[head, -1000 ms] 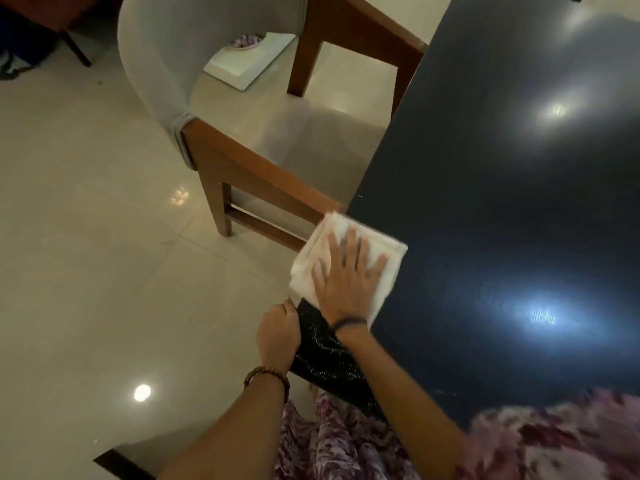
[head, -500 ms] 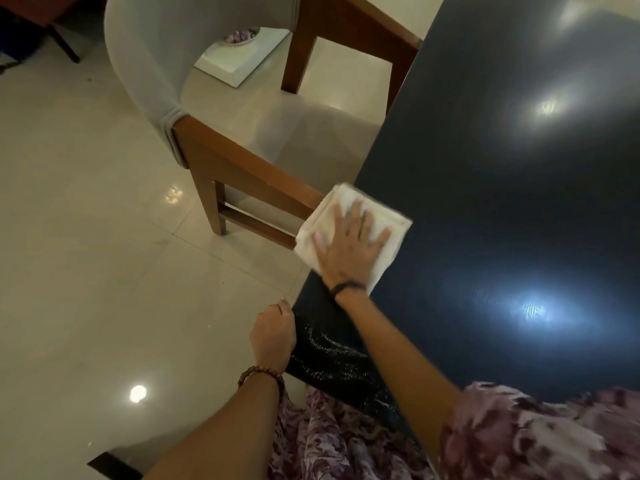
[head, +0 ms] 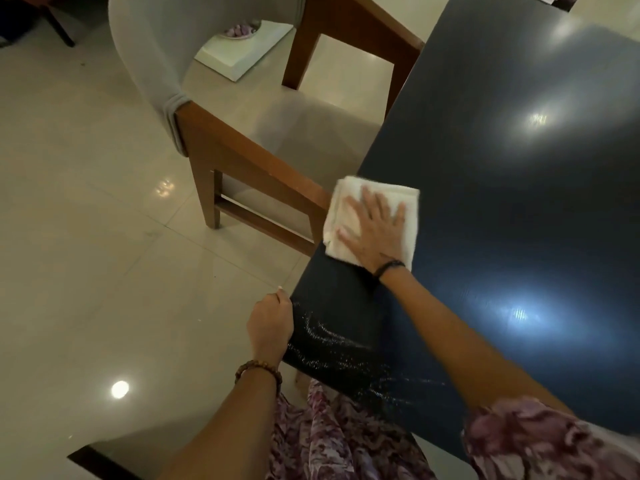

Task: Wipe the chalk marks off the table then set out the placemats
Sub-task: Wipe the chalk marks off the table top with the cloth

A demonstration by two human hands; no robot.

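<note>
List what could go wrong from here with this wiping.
1. The white cloth overhangs the table edge beside the wooden chair; under the flat right hand alone, it may slide off.
2. The chalk marks lie at the near corner, by the left hand, away from the cloth, so they may get missed.
3. Dry chalk might smear rather than lift.

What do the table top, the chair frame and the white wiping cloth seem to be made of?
Table top: dark, glossy, probably lacquered or laminated board; it mirrors the ceiling lights.
Chair frame: brown wood, smooth finish.
Wiping cloth: soft white fabric, or perhaps thick paper towel, folded in layers under the right hand.
</note>
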